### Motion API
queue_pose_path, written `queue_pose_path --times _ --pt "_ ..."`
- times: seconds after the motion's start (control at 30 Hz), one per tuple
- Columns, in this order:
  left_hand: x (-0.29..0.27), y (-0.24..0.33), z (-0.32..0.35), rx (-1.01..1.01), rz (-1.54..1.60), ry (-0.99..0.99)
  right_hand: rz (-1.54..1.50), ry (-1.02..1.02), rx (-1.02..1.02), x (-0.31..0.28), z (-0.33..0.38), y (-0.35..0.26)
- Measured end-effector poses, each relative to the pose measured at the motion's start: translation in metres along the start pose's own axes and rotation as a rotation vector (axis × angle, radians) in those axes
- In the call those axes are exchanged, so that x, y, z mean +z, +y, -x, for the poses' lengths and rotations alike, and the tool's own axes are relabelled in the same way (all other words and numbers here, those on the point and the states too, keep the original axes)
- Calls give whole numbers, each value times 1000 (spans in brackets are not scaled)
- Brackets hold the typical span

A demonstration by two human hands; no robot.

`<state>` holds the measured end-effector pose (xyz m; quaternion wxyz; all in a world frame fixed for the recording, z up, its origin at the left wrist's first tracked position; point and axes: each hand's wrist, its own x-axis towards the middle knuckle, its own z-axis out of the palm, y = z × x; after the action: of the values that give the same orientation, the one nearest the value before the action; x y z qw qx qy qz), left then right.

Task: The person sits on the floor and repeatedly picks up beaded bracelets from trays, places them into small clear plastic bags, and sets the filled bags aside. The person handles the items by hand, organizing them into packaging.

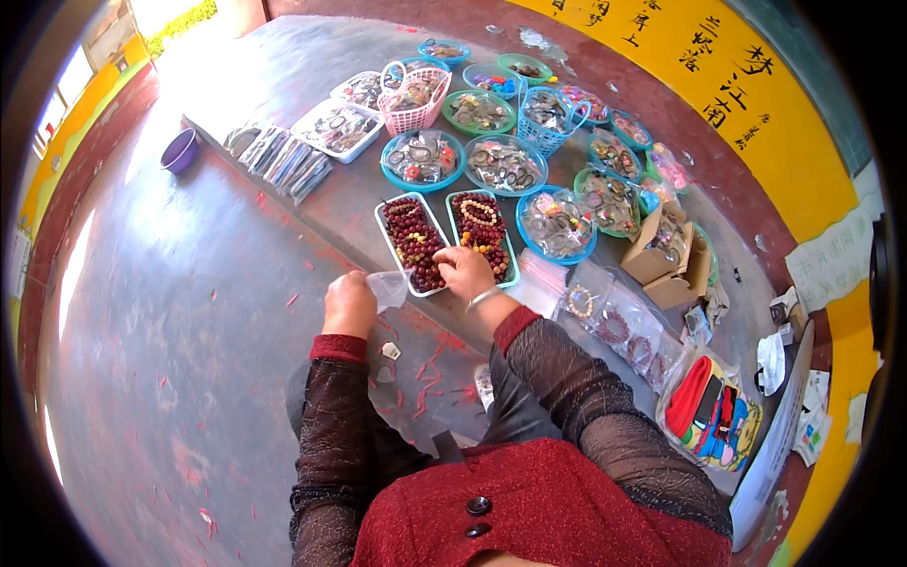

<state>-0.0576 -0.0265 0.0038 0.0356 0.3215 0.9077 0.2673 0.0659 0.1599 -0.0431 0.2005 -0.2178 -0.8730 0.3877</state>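
Observation:
My left hand (350, 304) is closed on the edge of a small clear plastic bag (389, 289), which sticks out to the right of my fingers. Bent over the near right corner of a white tray (382, 221), my right hand (467, 274) has its fingers drawn together by the beads. Whatever they pinch is hidden. Dark red bead bracelets (408, 227) with some yellow beads fill that tray. Just right of it lies a second tray (511, 253) with a pale green rim, holding more dark red bracelets and a light beaded bracelet (479, 210).
Beyond the trays stand several round basins (422, 184) and baskets (412, 121) of packaged trinkets. Cardboard boxes (666, 255) and bagged bracelets (614, 326) lie at the right. Bundled packets (283, 165) and a purple bowl (179, 151) are at the far left.

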Motion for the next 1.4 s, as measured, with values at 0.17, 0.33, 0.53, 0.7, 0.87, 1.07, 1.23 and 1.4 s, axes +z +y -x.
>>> queue_pose_path --times 0.17,0.33,0.53,0.7,0.87,1.07,1.23,1.4 --pt "-35 -15 -8 -88 -57 52 254 -282 186 28 -27 38" --pt "-39 -20 -6 -46 46 99 431 -398 135 65 -40 45" --pt "-39 -10 -4 -81 105 63 615 -332 301 88 -42 39" --pt "-28 -17 -7 -52 119 25 640 -291 274 85 -48 40" --pt "-25 -13 -7 -71 104 -68 534 -186 255 51 -64 22" --pt "-13 -7 -2 -31 125 -90 17 -50 22 -10 -60 14" --pt "-1 -2 1 -8 92 -126 -344 -116 31 -63 -36 -38" --pt "14 0 1 71 62 -191 -595 -186 18 -86 -17 -58"
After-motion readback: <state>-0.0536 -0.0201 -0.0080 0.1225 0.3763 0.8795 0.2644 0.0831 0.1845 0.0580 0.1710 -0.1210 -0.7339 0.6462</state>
